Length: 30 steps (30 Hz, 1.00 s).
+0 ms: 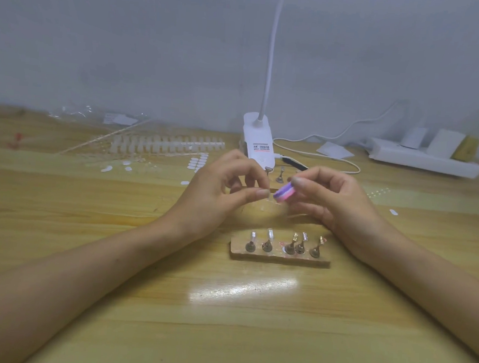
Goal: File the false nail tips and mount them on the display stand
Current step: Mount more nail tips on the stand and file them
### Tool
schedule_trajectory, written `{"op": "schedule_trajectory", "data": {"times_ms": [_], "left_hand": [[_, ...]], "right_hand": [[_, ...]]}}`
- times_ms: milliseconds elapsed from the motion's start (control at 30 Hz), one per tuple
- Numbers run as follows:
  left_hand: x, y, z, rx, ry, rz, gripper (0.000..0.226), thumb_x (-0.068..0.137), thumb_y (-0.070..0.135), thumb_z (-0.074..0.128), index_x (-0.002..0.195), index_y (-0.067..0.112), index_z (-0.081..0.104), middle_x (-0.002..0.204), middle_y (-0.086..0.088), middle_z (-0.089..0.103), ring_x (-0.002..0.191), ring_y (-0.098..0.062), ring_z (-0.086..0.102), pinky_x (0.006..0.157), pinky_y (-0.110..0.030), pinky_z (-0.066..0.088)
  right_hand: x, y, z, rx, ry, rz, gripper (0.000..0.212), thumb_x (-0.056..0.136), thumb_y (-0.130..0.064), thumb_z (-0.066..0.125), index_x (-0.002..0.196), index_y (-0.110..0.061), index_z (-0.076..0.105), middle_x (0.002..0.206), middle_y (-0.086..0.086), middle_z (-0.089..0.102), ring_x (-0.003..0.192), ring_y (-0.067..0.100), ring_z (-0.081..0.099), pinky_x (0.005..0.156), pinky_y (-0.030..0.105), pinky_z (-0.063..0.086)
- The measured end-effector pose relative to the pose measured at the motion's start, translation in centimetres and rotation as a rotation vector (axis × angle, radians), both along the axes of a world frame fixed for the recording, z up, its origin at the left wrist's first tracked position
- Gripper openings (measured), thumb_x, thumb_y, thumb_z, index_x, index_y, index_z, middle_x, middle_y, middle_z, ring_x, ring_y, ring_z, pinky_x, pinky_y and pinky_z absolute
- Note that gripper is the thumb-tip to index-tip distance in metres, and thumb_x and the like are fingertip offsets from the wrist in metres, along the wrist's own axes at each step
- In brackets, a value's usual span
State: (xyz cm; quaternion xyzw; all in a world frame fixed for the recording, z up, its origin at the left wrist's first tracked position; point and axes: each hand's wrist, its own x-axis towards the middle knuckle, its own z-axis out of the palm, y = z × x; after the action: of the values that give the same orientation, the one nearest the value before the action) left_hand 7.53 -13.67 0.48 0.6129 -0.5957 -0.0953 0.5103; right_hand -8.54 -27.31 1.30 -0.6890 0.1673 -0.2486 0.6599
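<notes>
A small clear nail tip (269, 202) is pinched between thumb and forefinger of the left hand (217, 191), the other fingers curled. A pink-and-purple filing block (284, 194) is gripped in the curled fingers of the right hand (333, 199), its end set against the tip. Both are held above the table (223, 307), just behind the display stand (279, 258). Five pegs are seen on the stand; clear mounted tips (253, 236) are carried on the two leftmost. Strips of unused tips (167, 145) are laid at far left, near a white lamp base (259, 143).
</notes>
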Motion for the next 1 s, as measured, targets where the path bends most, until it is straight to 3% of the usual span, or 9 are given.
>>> {"op": "schedule_trajectory", "data": {"times_ms": [100,200,333,467,567,733,800,933,1000], "left_hand": [[-0.06,0.00,-0.12,0.006,-0.017,-0.013,0.005,0.086,0.020,0.073,0.084,0.018,0.069,0.094,-0.006,0.059,0.072,-0.018,0.050,0.075,-0.021,0.044],[-0.10,0.02,-0.12,0.014,-0.016,-0.024,0.005,0.086,0.018,0.073,0.083,0.018,0.069,0.094,-0.005,0.058,0.071,-0.020,0.050,0.076,-0.026,0.045],[-0.17,0.03,0.00,0.002,-0.028,-0.023,0.005,0.086,0.018,0.073,0.083,0.019,0.069,0.093,-0.005,0.058,0.069,-0.015,0.048,0.074,-0.021,0.043],[-0.16,-0.01,-0.02,0.009,-0.023,-0.024,0.006,0.086,0.016,0.073,0.083,0.018,0.069,0.093,-0.003,0.057,0.070,-0.017,0.048,0.070,-0.018,0.042],[-0.15,0.01,0.03,0.000,-0.040,-0.015,0.005,0.086,0.018,0.073,0.083,0.019,0.069,0.092,-0.006,0.058,0.070,-0.018,0.048,0.071,-0.018,0.043],[-0.13,-0.01,0.00,-0.004,-0.039,-0.019,0.006,0.085,0.016,0.074,0.082,0.018,0.070,0.091,-0.006,0.058,0.069,-0.014,0.049,0.071,-0.016,0.041],[-0.12,0.00,0.04,-0.011,-0.043,-0.017,0.005,0.085,0.017,0.074,0.082,0.018,0.070,0.090,-0.006,0.058,0.069,-0.013,0.049,0.072,-0.016,0.041],[-0.23,0.08,0.02,-0.004,-0.024,-0.035,0.006,0.085,0.015,0.074,0.081,0.017,0.070,0.090,-0.005,0.056,0.069,-0.008,0.047,0.069,-0.013,0.040],[-0.24,0.05,0.06,-0.015,-0.034,-0.026,0.005,0.085,0.017,0.074,0.082,0.017,0.070,0.090,-0.006,0.058,0.069,-0.005,0.047,0.071,-0.015,0.041]], "right_hand": [[-0.03,0.42,0.09,-0.098,0.097,0.103,0.018,0.078,-0.021,0.075,0.087,-0.007,0.069,0.092,0.020,0.075,0.087,0.029,0.073,0.082,0.039,0.061],[0.09,0.14,0.12,-0.021,0.029,-0.009,0.017,0.080,-0.022,0.071,0.087,-0.006,0.067,0.092,0.021,0.074,0.084,0.028,0.071,0.080,0.036,0.062],[0.07,0.40,0.12,-0.111,0.105,0.107,0.014,0.080,-0.021,0.074,0.086,-0.009,0.070,0.087,0.019,0.074,0.081,0.027,0.073,0.079,0.038,0.062],[0.04,-0.03,-0.02,-0.032,0.026,-0.001,0.020,0.078,-0.024,0.073,0.087,-0.006,0.068,0.090,0.022,0.074,0.083,0.029,0.070,0.079,0.036,0.062],[0.03,0.28,0.02,-0.120,0.124,0.116,0.016,0.077,-0.025,0.076,0.085,-0.011,0.072,0.087,0.017,0.074,0.081,0.025,0.072,0.079,0.037,0.062],[0.04,-0.02,0.06,-0.044,0.058,0.040,0.019,0.073,-0.029,0.076,0.082,-0.013,0.072,0.086,0.016,0.075,0.076,0.023,0.071,0.071,0.029,0.061],[0.03,0.28,0.15,-0.106,0.113,0.113,0.011,0.075,-0.027,0.076,0.081,-0.017,0.074,0.084,0.014,0.075,0.076,0.021,0.072,0.071,0.029,0.061],[0.06,-0.17,-0.05,-0.024,0.011,-0.003,0.019,0.074,-0.026,0.074,0.085,-0.010,0.072,0.086,0.018,0.075,0.077,0.025,0.071,0.070,0.030,0.061],[0.10,0.02,-0.02,-0.089,0.088,0.076,0.014,0.075,-0.025,0.076,0.083,-0.014,0.075,0.084,0.015,0.074,0.077,0.024,0.073,0.074,0.033,0.062]]}}
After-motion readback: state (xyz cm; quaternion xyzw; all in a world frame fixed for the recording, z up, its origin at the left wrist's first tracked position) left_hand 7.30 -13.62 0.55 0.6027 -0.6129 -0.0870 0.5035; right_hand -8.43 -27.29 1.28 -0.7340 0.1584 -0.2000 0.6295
